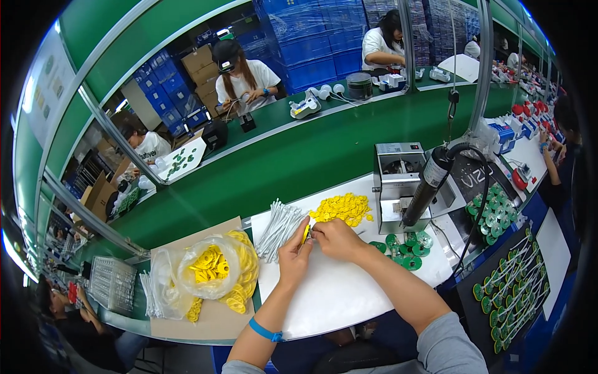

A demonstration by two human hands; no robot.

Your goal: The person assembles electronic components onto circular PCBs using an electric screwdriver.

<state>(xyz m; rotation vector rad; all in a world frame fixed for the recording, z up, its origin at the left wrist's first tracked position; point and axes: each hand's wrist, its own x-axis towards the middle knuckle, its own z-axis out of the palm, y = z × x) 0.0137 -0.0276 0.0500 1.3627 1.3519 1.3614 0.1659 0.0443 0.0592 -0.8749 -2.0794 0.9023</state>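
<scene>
My left hand [294,254] grips a small yellow plastic piece [306,233] upright between thumb and fingers. Fingertips of my right hand [336,239] are pinched together against that piece; whatever they hold is too small and hidden to name. Both hands meet above a white work surface [336,296]. Just beyond them lies a loose heap of yellow plastic discs [342,208]. A bundle of white cables [277,229] rests to the left of my left hand. Round green circuit boards [408,250] are scattered to the right of my right hand.
An open plastic bag of yellow parts [210,265] sits on cardboard at left. A metal machine [398,181] and a hanging black electric screwdriver [427,187] stand to the right. A black board [511,290] carries cabled assemblies. Across the green conveyor [336,149] several people work.
</scene>
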